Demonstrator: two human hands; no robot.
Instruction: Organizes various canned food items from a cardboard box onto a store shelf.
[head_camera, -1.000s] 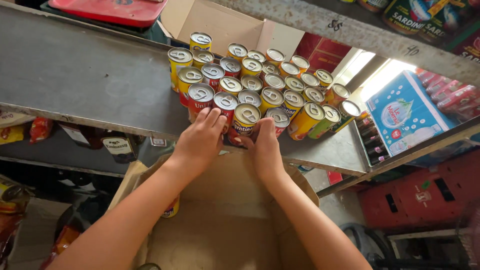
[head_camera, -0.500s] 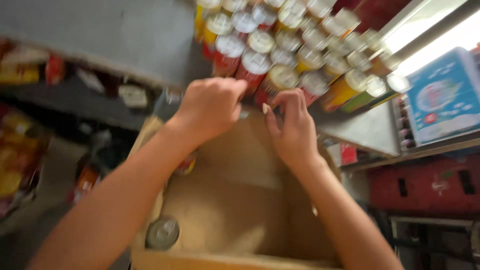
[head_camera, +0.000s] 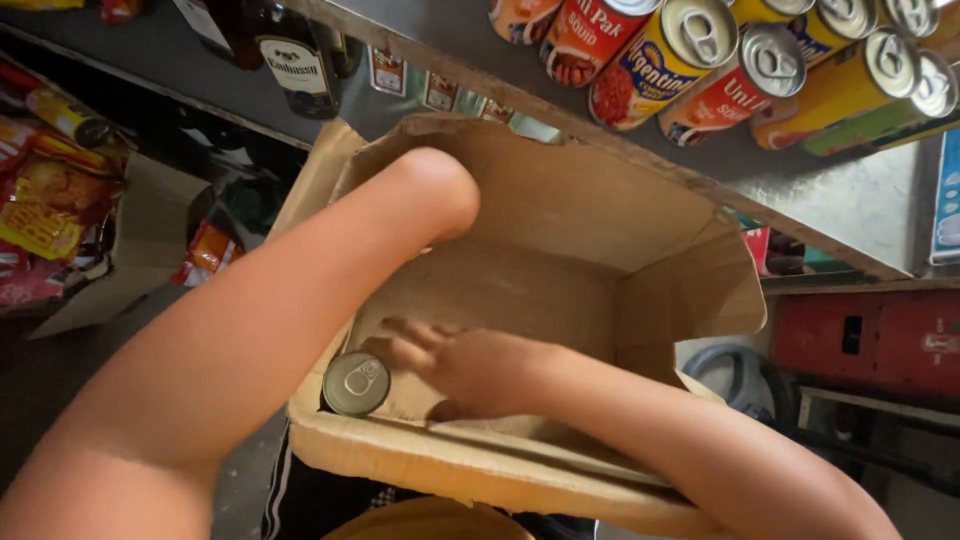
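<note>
Shop aisle seen from above: a grey metal shelf (head_camera: 850, 215) across the top, tins (head_camera: 690, 55) with ring-pull lids lying in a row on it, red, yellow and green. Dark bottles (head_camera: 295, 60) on a lower shelf at top left, bright snack packets (head_camera: 45, 205) at far left, a red crate (head_camera: 870, 335) at right.

Below the shelf, an open cardboard box (head_camera: 560, 215), flaps up, nearly empty. One tin (head_camera: 356, 383) upright in its near left corner, silver lid with pull tab facing up.

Right hand (head_camera: 465, 365) down inside the box, palm low over the cardboard floor, fingers (head_camera: 405, 345) spread and reaching toward the tin, tips just beside its lid; slightly blurred, released, gripping nothing visible. Contact with the tin not clear.

Left forearm across the box from lower left, bent wrist up at the far rim; left hand hidden behind it, so clenched or released cannot be told.
</note>
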